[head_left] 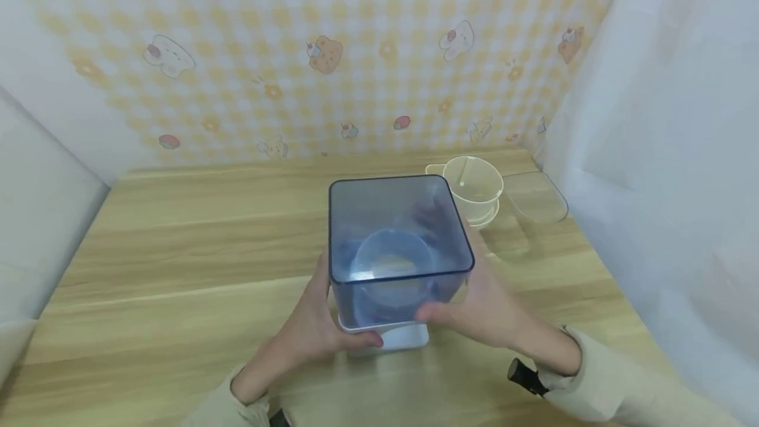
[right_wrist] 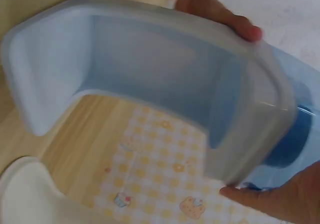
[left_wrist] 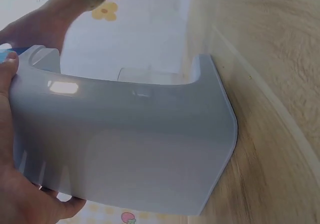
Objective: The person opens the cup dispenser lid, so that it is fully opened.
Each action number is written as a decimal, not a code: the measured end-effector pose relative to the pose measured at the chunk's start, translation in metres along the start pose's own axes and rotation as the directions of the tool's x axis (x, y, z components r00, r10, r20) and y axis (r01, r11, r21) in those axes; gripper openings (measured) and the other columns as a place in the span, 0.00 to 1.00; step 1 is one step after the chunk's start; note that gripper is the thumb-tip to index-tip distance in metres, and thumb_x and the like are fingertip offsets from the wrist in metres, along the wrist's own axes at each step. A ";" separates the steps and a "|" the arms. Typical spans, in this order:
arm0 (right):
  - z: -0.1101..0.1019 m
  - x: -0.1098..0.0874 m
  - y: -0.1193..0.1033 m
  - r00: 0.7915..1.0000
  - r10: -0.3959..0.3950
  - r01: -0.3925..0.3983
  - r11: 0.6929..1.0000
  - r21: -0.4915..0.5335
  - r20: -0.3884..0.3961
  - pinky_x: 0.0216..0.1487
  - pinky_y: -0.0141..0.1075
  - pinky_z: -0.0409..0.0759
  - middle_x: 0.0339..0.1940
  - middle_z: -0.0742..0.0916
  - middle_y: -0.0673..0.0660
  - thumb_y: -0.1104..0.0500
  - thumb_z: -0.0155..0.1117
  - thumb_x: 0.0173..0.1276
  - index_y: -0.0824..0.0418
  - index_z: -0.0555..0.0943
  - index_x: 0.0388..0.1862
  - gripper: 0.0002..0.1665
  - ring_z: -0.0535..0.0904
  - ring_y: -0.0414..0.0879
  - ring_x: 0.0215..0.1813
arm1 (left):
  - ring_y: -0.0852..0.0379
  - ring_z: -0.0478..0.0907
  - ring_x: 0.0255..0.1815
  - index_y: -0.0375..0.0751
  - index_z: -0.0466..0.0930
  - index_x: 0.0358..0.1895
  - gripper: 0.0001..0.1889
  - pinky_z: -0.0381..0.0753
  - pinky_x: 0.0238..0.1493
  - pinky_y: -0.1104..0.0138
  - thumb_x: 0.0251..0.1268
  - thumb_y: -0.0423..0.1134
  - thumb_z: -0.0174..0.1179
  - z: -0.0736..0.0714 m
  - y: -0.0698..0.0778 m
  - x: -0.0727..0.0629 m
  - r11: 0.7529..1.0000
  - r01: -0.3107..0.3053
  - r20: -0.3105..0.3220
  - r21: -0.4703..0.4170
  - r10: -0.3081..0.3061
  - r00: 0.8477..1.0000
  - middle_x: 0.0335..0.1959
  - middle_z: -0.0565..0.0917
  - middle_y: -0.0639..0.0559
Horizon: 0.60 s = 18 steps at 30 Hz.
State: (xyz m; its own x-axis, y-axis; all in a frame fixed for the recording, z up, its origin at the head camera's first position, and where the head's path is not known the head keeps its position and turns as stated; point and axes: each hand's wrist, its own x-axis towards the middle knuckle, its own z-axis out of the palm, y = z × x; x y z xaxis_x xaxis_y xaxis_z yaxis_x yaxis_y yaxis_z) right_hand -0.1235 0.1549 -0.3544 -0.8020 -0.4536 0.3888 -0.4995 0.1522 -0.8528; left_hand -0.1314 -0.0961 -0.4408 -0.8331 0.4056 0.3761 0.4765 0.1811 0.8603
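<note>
A square, see-through blue container (head_left: 388,229) with a dark rim and an uncovered top is fixed on a white C-shaped stand (left_wrist: 130,139). Both hands grip it from the sides. My left hand (head_left: 314,321) wraps the left side, thumb along the lower front edge. The right hand (head_left: 486,308) holds the opposite side, its thumb across the front near the bottom corner. A round blue part shows through the container's floor. From the right wrist, the stand's hollow inner side (right_wrist: 155,59) is visible, its foot close over the table.
Behind the container on the right stands a cream, see-through bowl (head_left: 474,180) with a side tab. A flat clear lid (head_left: 536,198) lies beside it. The wood-grain table (head_left: 196,249) meets a checked backdrop (head_left: 379,84) at the back and a white curtain (head_left: 670,150) at right.
</note>
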 end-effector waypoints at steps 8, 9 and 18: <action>0.000 0.015 0.031 0.982 -0.184 0.179 0.979 0.096 0.046 0.70 0.36 0.70 0.69 0.71 0.62 0.39 0.82 0.47 0.65 0.42 0.78 0.76 0.72 0.50 0.67 | 0.49 0.67 0.72 0.52 0.43 0.80 0.71 0.61 0.75 0.51 0.31 0.53 0.85 -0.001 -0.001 0.008 0.997 -0.061 0.011 -0.050 0.062 0.998 0.72 0.68 0.54; -0.002 0.016 0.032 0.979 -0.195 0.190 0.978 0.085 0.057 0.71 0.35 0.69 0.68 0.71 0.60 0.39 0.81 0.46 0.65 0.41 0.79 0.77 0.71 0.48 0.67 | 0.49 0.67 0.71 0.51 0.43 0.80 0.71 0.61 0.76 0.52 0.31 0.53 0.85 -0.001 -0.002 0.008 0.996 -0.073 0.010 -0.050 0.073 0.997 0.72 0.67 0.53; -0.002 0.018 0.034 0.958 -0.281 0.260 0.935 0.242 0.057 0.69 0.40 0.73 0.67 0.72 0.61 0.50 0.86 0.44 0.67 0.38 0.79 0.80 0.72 0.51 0.67 | 0.48 0.67 0.71 0.50 0.42 0.79 0.71 0.65 0.74 0.55 0.31 0.49 0.86 0.001 -0.002 0.009 0.993 -0.061 0.034 -0.099 0.065 0.997 0.72 0.67 0.52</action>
State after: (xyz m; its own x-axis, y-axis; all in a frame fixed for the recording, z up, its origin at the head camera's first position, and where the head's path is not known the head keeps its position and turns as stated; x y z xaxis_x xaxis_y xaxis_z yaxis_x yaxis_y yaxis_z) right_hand -0.1554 0.1536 -0.3760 -0.6091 -0.5272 0.5925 -0.5962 -0.1883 -0.7805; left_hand -0.1389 -0.0915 -0.4394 -0.7905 0.4467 0.4190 0.4964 0.0666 0.8656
